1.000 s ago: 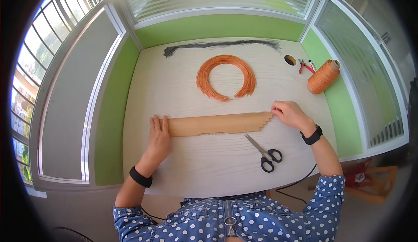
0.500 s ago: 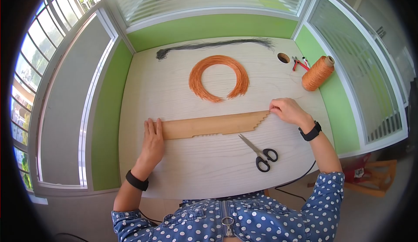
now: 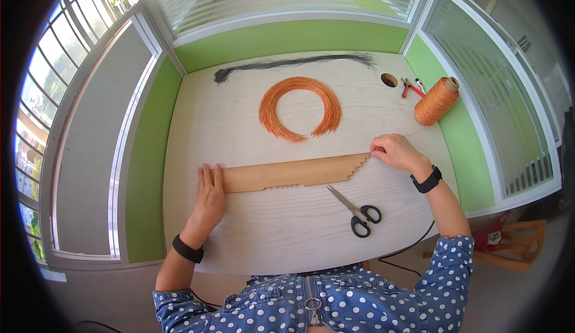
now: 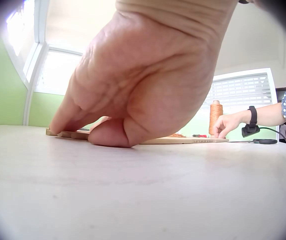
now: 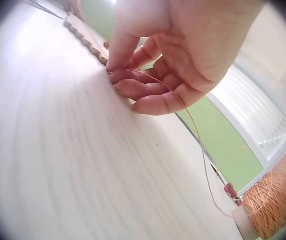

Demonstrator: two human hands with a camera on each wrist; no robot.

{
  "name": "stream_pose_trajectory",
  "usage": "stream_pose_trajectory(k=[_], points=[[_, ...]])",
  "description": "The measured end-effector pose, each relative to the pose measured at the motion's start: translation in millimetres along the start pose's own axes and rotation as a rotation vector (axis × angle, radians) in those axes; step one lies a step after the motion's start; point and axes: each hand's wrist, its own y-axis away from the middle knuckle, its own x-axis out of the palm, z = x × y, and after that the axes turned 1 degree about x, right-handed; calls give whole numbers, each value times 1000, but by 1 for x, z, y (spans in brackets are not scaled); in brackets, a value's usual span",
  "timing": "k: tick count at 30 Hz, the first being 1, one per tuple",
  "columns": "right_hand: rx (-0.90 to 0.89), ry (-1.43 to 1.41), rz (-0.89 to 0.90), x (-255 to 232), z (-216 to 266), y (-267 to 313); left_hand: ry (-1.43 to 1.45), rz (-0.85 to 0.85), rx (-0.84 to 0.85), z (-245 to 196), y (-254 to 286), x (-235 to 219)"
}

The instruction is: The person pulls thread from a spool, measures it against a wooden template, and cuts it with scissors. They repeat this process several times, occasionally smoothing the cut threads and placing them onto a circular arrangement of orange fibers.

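Observation:
A long flat brown board with a notched right end lies across the table. My left hand rests on its left end, fingers extended over it; in the left wrist view the same hand has its thumb on the tabletop edge side. At the board's right tip is my right hand. In the right wrist view this hand pinches a thin orange thread between thumb and index finger beside the notched edge. The thread runs to the orange spool.
Scissors lie just below the board's right part. Beyond the board is a ring-shaped orange thread bundle, with a dark strand bundle behind it. Red-handled pliers sit near the table hole. Green partitions surround the table.
From the earliest frame the whole head view has shifted slightly. Both hands keep their places at the board's two ends, and the board has not visibly moved on the table.

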Motion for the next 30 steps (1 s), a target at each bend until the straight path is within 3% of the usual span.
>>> stream_pose_trajectory(k=[30], points=[[-29, 13, 3, 0, 4, -1, -56, -29, 27, 0, 1, -1]])
